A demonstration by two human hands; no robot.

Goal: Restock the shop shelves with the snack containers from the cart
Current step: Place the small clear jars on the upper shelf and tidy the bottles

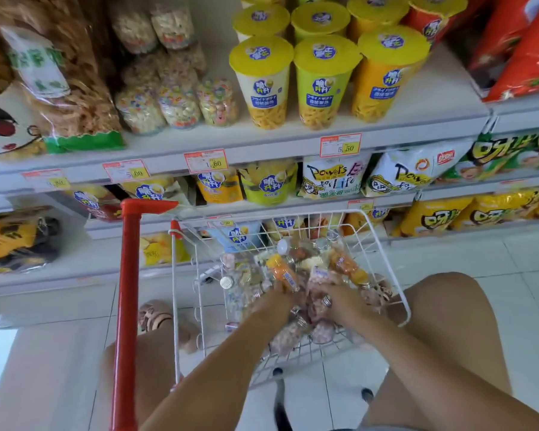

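Observation:
A white wire cart point(383, 259) stands in front of me, filled with several clear snack containers of orange, pink and mixed-colour snacks. My left hand point(277, 301) reaches down into the basket and grips an orange snack container point(282, 272). Beside it, my right hand point(339, 301) holds a container of pink snacks point(319, 279). More pink snack containers point(321, 331) lie under both hands. The shop shelf point(262, 144) above holds similar clear containers of coloured snacks point(175, 101) at centre left.
Yellow-lidded cups of fries point(324, 79) fill the upper shelf's right half; large snack bags point(63, 88) stand at left. Chip bags point(333, 178) line the lower shelves. The cart's red handle post point(128, 306) rises at left. My knees flank the cart on white floor tiles.

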